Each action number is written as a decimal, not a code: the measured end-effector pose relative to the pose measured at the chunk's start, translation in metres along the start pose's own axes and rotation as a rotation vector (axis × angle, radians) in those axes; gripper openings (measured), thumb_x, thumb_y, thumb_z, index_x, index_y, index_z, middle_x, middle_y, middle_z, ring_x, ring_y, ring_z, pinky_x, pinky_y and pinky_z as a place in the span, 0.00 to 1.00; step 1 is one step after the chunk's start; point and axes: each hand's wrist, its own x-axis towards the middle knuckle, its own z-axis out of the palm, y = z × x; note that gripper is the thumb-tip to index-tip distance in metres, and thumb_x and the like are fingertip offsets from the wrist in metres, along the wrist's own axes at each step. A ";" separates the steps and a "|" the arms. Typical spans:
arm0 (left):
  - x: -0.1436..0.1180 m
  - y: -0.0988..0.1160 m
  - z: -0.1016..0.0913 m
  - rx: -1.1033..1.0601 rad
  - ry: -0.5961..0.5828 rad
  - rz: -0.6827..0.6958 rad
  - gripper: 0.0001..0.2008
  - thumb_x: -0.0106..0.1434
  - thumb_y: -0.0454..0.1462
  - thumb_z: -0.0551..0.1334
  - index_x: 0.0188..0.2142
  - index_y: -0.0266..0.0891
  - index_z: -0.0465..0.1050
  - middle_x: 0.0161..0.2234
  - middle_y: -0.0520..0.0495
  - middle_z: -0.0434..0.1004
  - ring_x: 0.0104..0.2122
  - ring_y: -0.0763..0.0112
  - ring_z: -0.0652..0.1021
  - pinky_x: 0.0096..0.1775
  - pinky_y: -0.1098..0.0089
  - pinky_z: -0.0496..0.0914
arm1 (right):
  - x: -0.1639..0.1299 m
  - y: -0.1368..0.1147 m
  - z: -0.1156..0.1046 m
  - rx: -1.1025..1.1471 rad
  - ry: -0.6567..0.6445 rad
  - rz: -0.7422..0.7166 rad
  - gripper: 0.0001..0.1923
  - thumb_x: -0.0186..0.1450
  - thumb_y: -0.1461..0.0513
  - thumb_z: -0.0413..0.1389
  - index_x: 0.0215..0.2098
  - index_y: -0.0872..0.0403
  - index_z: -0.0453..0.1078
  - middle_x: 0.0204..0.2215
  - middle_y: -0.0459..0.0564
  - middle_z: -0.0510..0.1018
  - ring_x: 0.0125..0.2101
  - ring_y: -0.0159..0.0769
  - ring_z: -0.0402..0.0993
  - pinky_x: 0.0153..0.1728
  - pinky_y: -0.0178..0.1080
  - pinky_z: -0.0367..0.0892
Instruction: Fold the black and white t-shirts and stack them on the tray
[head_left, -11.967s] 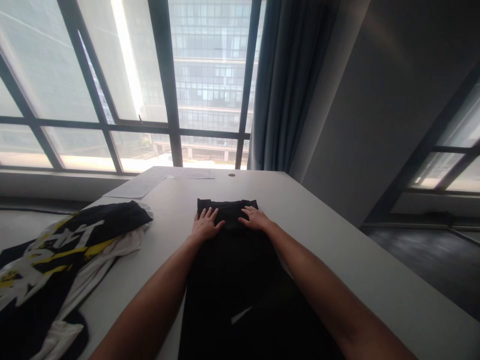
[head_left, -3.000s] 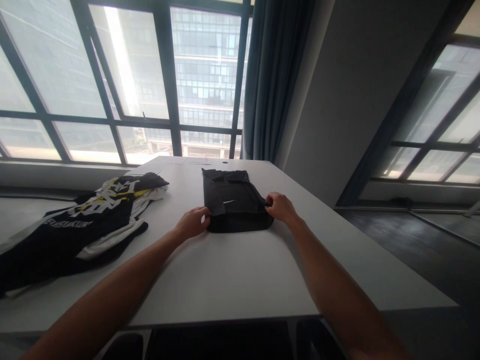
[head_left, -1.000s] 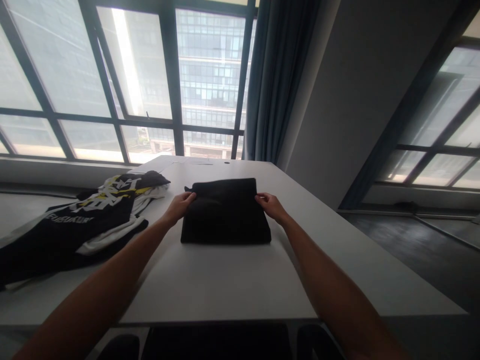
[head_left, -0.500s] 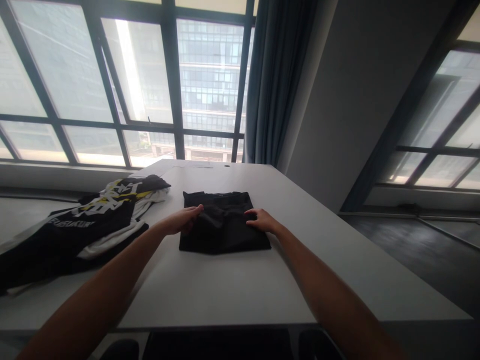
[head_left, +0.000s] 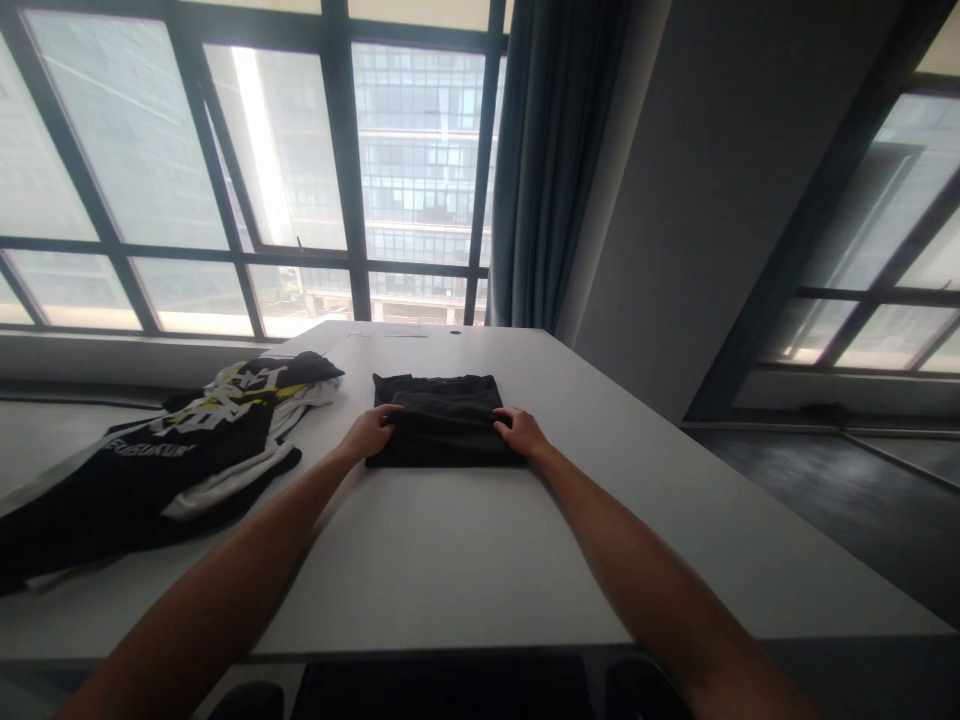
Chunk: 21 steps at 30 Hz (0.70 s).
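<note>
A folded black T-shirt [head_left: 450, 435] lies on the white table in front of me, its neckline at the far edge. My left hand [head_left: 369, 432] grips its left side, thumb on top and the other fingers mostly hidden. At the right side, my right hand [head_left: 520, 432] pinches the cloth between thumb and curled fingers. Between both hands the top layer bulges in a loose fold. Left of the shirt is a pile of black and white clothes [head_left: 202, 450] with white and yellow lettering, apart from my hands.
The white table [head_left: 450, 560] reaches from its near edge to the windows [head_left: 285, 150]. A small dark round hole [head_left: 455, 332] sits near its far end. A blue-grey curtain [head_left: 544, 180] hangs beyond, and a dark chair [head_left: 442, 690] shows below the near edge.
The shirt's near edge has moved away from me, and the shirt looks shorter front to back. My left hand has shifted slightly left and nearer me; both hands now hold the sides at similar height.
</note>
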 end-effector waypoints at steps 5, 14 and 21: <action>0.004 -0.008 0.009 -0.017 0.038 0.117 0.26 0.56 0.40 0.64 0.56 0.39 0.74 0.39 0.45 0.82 0.44 0.59 0.79 0.47 0.63 0.72 | 0.000 0.002 0.004 0.038 -0.022 -0.035 0.28 0.63 0.58 0.60 0.60 0.59 0.67 0.59 0.60 0.70 0.59 0.45 0.67 0.61 0.45 0.59; -0.004 0.010 -0.017 -0.164 -0.141 -0.060 0.30 0.52 0.48 0.68 0.52 0.36 0.77 0.27 0.48 0.77 0.27 0.68 0.77 0.29 0.69 0.72 | -0.004 0.003 -0.017 0.266 0.055 -0.001 0.25 0.58 0.62 0.62 0.55 0.55 0.73 0.55 0.55 0.75 0.56 0.44 0.69 0.60 0.46 0.61; -0.024 0.032 -0.033 0.204 -0.435 -0.327 0.29 0.48 0.43 0.71 0.51 0.39 0.77 0.19 0.54 0.69 0.21 0.70 0.75 0.25 0.71 0.74 | -0.014 -0.004 -0.025 0.188 -0.208 0.121 0.26 0.54 0.68 0.64 0.53 0.60 0.74 0.35 0.51 0.81 0.37 0.37 0.76 0.43 0.37 0.70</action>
